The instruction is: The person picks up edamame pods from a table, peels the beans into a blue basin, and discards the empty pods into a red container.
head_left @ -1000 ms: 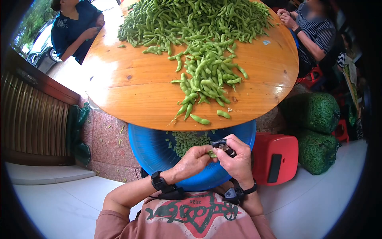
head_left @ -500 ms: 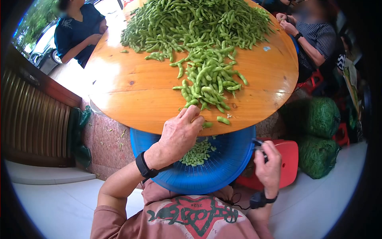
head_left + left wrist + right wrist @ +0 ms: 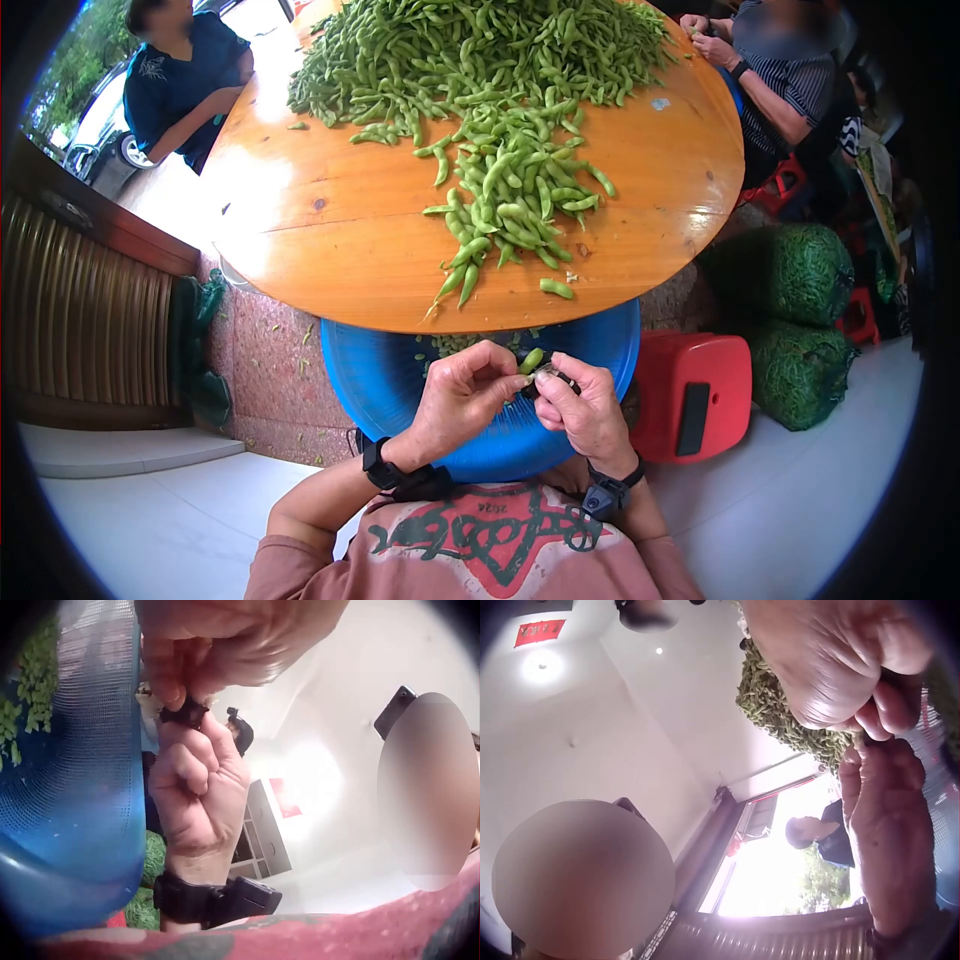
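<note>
Over the blue basin (image 3: pixel 370 400), both hands meet in the head view. The left hand (image 3: pixel 455 395) pinches one end of a green pod (image 3: pixel 532 361) between thumb and fingertips. Opposite it, the right hand (image 3: pixel 585 410) grips a small dark tool, its thumb close against the pod. In the left wrist view the dark tool (image 3: pixel 187 714) shows between the left fingertips and the curled right hand (image 3: pixel 199 787). The right wrist view has the two hands touching at the fingertips, the pod mostly hidden. Shelled beans (image 3: pixel 455 343) lie in the basin under the table's edge.
A wooden table (image 3: pixel 330 240) bears a large pile of pods (image 3: pixel 480 50), with a lone pod (image 3: pixel 556 289) near its front edge. Right of the basin stand a red stool (image 3: pixel 725 400) and green net sacks (image 3: pixel 790 375). Two people are across the table.
The left hand has come back from the pods at the table's front edge with a pod. The right hand has moved left from beside the basin to meet it.
</note>
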The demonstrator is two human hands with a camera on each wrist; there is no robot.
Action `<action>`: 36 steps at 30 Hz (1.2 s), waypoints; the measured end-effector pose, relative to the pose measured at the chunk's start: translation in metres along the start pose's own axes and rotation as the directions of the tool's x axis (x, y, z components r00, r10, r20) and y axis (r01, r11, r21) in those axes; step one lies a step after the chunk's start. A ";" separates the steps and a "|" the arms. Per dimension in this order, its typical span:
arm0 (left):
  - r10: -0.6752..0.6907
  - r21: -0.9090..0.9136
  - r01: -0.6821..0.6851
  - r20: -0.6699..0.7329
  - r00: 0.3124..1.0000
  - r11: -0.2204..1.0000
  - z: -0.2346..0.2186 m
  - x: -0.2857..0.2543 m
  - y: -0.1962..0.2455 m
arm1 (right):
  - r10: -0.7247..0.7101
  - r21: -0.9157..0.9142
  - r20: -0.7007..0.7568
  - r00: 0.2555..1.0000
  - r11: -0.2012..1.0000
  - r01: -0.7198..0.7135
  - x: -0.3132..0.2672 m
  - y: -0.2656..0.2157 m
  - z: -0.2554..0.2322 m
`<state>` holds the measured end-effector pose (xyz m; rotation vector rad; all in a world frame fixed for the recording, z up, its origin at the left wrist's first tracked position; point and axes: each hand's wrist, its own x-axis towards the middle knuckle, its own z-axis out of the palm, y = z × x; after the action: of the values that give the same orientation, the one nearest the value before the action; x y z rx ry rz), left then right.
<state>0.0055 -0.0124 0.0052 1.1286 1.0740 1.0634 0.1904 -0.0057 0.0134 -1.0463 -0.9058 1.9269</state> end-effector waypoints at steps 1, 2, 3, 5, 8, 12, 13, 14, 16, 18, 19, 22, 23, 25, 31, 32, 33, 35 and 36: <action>0.056 0.080 -0.059 0.038 0.998 0.995 -0.003 -0.001 -0.006 | 0.003 0.001 0.001 1.000 1.000 -0.003 -0.001 -0.001 0.000; 0.054 0.081 -0.057 0.036 0.998 0.995 -0.005 -0.002 -0.006 | -0.008 0.008 0.008 1.000 1.000 0.008 -0.002 -0.002 0.001; -0.044 -0.191 0.063 0.102 0.994 0.979 -0.006 -0.001 -0.003 | -0.019 0.015 0.015 1.000 1.000 0.019 -0.003 -0.003 0.001; -0.121 -0.436 0.195 0.192 0.974 0.878 -0.010 0.001 -0.001 | 0.042 0.170 0.120 0.992 0.983 -0.062 -0.002 -0.005 -0.007; -0.046 -0.687 0.448 0.518 0.854 0.571 -0.011 0.006 0.002 | 0.093 0.326 0.299 0.950 0.925 -0.193 -0.004 -0.010 -0.015; -0.171 -0.435 0.332 0.368 0.914 0.837 -0.007 0.010 -0.005 | -0.024 -0.172 0.076 0.997 0.984 0.037 -0.007 -0.016 -0.009; -0.154 -0.189 0.221 0.314 0.937 0.957 -0.006 0.012 -0.009 | -0.282 -0.523 0.114 0.953 0.798 0.299 -0.005 -0.016 -0.004; -0.119 0.078 0.102 0.268 0.956 0.992 -0.005 0.012 -0.013 | -0.480 -0.772 0.244 0.843 0.430 0.468 -0.005 -0.016 0.000; -0.153 0.327 0.083 0.194 0.969 0.941 0.001 0.012 0.013 | -0.445 -0.776 0.184 0.877 0.481 0.407 -0.006 -0.017 0.001; 0.004 0.467 -0.097 0.196 0.981 0.879 0.002 0.009 0.014 | -0.426 -0.770 0.157 0.891 0.512 0.381 -0.004 -0.015 -0.006; 0.000 0.468 -0.093 0.194 0.981 0.879 0.000 0.009 0.013 | -0.343 -0.742 0.097 0.934 0.600 0.298 -0.006 -0.021 -0.007; -0.117 0.214 0.078 0.176 0.977 0.974 -0.008 0.008 -0.001 | -0.226 -0.651 0.044 0.973 0.732 0.199 -0.003 -0.014 -0.013; -0.136 -0.017 0.139 0.141 0.981 0.990 -0.007 0.007 -0.008 | -0.380 -0.728 0.091 0.920 0.605 0.322 -0.002 -0.011 -0.011; -0.237 -0.292 0.272 0.150 0.960 0.917 -0.008 0.007 -0.007 | -0.430 -0.753 0.038 0.902 0.581 0.309 -0.005 -0.018 0.002; -0.186 -0.490 0.270 0.214 0.959 0.829 -0.002 0.007 -0.016 | -0.563 -0.782 0.053 0.825 0.491 0.385 0.001 -0.001 -0.001; -0.186 -0.491 0.268 0.210 0.960 0.829 -0.002 0.005 -0.016 | -0.570 -0.786 0.031 0.821 0.494 0.372 0.001 -0.001 0.001; -0.198 -0.423 0.264 0.193 0.961 0.867 -0.002 0.003 -0.015 | -0.576 -0.789 0.008 0.817 0.499 0.359 0.001 -0.001 0.003; -0.207 -0.350 0.258 0.177 0.962 0.900 -0.001 0.002 -0.012 | -0.580 -0.788 0.023 0.814 0.490 0.371 0.002 -0.001 0.002; -0.189 -0.202 0.220 0.163 0.968 0.954 -0.001 0.002 -0.010 | -0.582 -0.789 0.036 0.812 0.482 0.380 0.002 -0.001 0.000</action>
<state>0.0059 -0.0115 -0.0051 0.8818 0.9151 0.8981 0.1901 -0.0036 0.0137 -1.2569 -1.7471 0.8531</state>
